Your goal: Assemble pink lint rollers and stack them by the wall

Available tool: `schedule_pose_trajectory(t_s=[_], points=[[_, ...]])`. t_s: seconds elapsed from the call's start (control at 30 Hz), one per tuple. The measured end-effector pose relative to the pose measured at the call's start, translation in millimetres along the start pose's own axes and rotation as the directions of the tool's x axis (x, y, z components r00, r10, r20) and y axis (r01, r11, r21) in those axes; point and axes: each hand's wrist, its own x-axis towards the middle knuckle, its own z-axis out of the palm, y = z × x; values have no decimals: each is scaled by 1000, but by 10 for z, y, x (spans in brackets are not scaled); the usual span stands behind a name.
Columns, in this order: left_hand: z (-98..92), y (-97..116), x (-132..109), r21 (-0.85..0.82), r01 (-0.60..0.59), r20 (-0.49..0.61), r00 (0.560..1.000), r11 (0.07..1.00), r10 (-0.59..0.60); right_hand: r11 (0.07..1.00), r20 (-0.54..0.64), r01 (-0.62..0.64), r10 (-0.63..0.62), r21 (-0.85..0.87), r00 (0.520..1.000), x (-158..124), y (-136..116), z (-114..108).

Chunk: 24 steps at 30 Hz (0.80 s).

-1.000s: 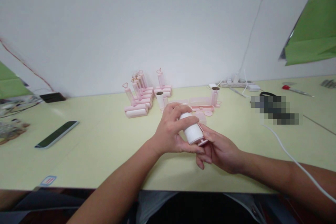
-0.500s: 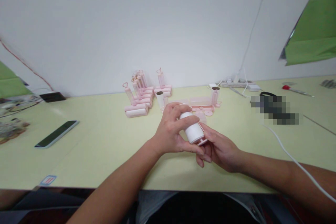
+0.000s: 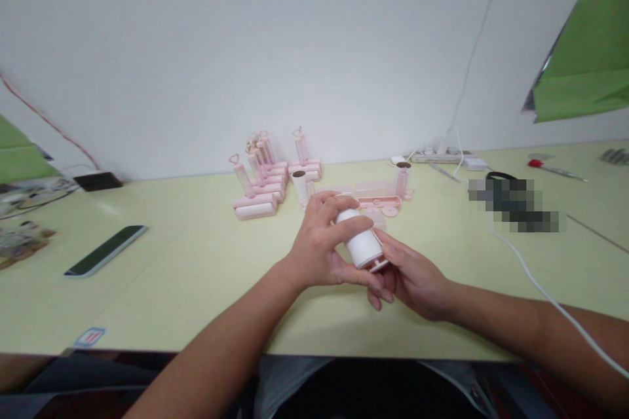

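Observation:
A lint roller (image 3: 364,248) with a white sticky roll and pink plastic end is held tilted above the table, between both hands. My left hand (image 3: 322,236) is wrapped over the white roll from the left, with the thumb under its lower end. From the right, my right hand (image 3: 415,275) grips the pink part near that lower end; some of its fingers are hidden behind the roller. Just beyond the hands lie an open pink case piece (image 3: 381,201) and a small round pink part (image 3: 390,212).
Several pink lint rollers (image 3: 255,206) stand in a row at the back. Loose rolls (image 3: 299,190) are upright nearby. A phone (image 3: 105,252) lies at left; a power strip (image 3: 439,156) and red-handled tool (image 3: 557,169) are at right. A white cable (image 3: 545,291) crosses above my right forearm.

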Motion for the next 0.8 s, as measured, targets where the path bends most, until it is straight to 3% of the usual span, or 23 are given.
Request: schedule_pose_trajectory(t_s=[0.8], points=[[0, 4, 22, -1, -32, -18, 999, 999, 32, 1000, 7, 6, -6, -19, 1000, 0, 3, -21]])
